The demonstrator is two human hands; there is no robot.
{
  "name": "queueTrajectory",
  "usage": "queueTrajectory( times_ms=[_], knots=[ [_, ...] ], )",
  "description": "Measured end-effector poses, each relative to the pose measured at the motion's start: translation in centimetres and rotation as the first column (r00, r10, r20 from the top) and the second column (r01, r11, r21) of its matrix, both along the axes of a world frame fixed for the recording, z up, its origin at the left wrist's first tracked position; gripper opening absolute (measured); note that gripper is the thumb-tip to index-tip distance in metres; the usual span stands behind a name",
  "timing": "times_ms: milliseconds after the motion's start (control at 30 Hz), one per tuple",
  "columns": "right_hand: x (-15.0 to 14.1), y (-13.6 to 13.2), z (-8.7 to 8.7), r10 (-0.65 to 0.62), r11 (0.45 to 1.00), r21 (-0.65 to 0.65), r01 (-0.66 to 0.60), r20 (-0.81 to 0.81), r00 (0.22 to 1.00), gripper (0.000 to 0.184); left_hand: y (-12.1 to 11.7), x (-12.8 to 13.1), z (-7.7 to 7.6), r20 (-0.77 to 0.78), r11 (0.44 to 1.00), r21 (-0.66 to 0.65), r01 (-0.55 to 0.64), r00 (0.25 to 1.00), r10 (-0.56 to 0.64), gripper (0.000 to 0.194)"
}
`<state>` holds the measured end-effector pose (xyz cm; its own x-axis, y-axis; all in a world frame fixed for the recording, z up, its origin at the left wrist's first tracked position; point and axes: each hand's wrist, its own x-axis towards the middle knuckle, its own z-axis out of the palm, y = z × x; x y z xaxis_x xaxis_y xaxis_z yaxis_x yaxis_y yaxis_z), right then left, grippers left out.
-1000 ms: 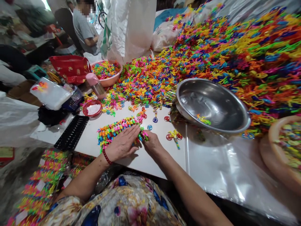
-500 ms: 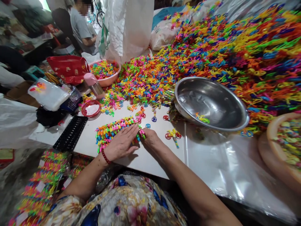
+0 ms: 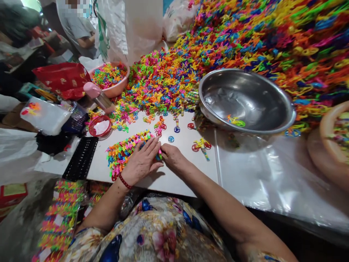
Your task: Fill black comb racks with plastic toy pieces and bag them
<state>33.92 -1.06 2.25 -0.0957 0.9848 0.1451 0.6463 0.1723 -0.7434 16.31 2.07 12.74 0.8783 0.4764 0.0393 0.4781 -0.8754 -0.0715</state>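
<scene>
A block of small colourful plastic toys (image 3: 120, 151), packed in tight rows, lies on the white tabletop (image 3: 182, 178). My left hand (image 3: 143, 160) rests across its right part, fingers stretched out flat. At the block's right end my right hand (image 3: 172, 155) is closed, its fingertips against the edge pieces; what they pinch is hidden. Just beyond the hands lie a blue plastic wheel (image 3: 171, 139) and a few loose pink and red toys (image 3: 160, 127). To the right is a yellow toy with red wheels and a striped tube (image 3: 202, 147).
A huge heap of toy pieces (image 3: 245, 47) covers the back. A steel bowl (image 3: 245, 98) stands at right, an orange tub (image 3: 325, 134) beyond it. On the left are a black slotted tray (image 3: 81, 158), a red basket (image 3: 109, 127) and a pink-lidded bottle (image 3: 98, 96). A person (image 3: 76, 25) stands behind.
The view has turned slightly right and down. My hands stay at the block's right end; my right fingers have drawn in closer, and less of the green and pink end pieces shows.
</scene>
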Motion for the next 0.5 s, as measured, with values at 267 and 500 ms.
queueTrajectory(
  times_ms=[267,500],
  knots=[
    [-0.31,0.03,1.16,0.012,0.994,-0.114,-0.002,0.088,0.996,0.014,0.23,0.01,0.00,0.009,0.999,-0.025,0.046,0.999,-0.046,0.074],
    [-0.08,0.10,1.20,0.009,0.998,-0.068,-0.008,0.025,1.000,0.011,0.36,0.32,-0.37,0.050,0.998,-0.067,0.012,0.999,-0.009,0.071]
  ],
)
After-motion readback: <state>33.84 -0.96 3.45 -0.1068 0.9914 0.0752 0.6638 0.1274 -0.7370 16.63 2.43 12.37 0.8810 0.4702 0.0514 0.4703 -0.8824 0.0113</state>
